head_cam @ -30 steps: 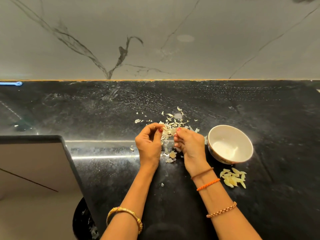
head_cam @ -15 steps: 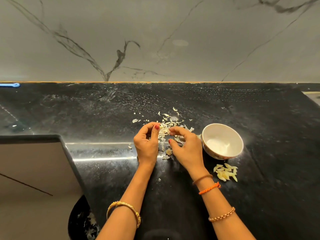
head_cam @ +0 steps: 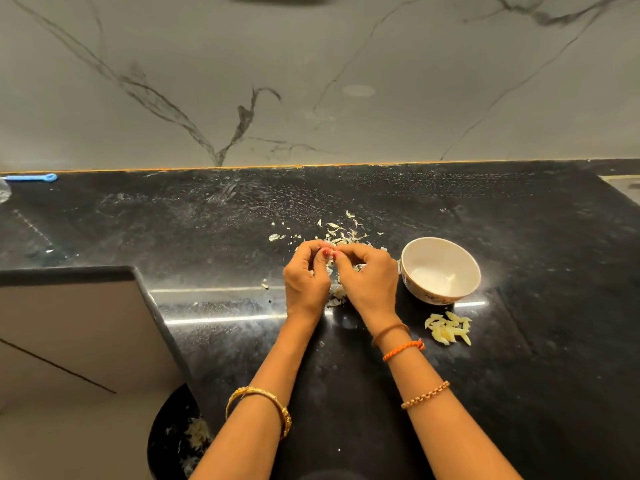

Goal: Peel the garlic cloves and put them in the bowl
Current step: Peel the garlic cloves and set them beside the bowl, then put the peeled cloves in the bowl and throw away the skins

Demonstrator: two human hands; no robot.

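My left hand (head_cam: 305, 277) and my right hand (head_cam: 369, 280) meet fingertip to fingertip over the black counter, both pinching a small garlic clove (head_cam: 330, 261) that is mostly hidden between the fingers. A white bowl (head_cam: 465, 268) stands just right of my right hand and looks empty. Several peeled cloves (head_cam: 448, 329) lie in a small pile on the counter in front of the bowl. Loose garlic skins (head_cam: 341, 233) are scattered beyond and under my hands.
The black counter (head_cam: 207, 230) runs back to a grey marble wall. It steps down at a corner edge (head_cam: 135, 271) on the left. A dark bin (head_cam: 176, 434) with scraps sits below. A blue object (head_cam: 33, 177) lies far back left.
My hands have drawn closer together, fingertips now touching around the clove. The view has shifted a little, so the bowl and clove pile sit slightly more to the left.
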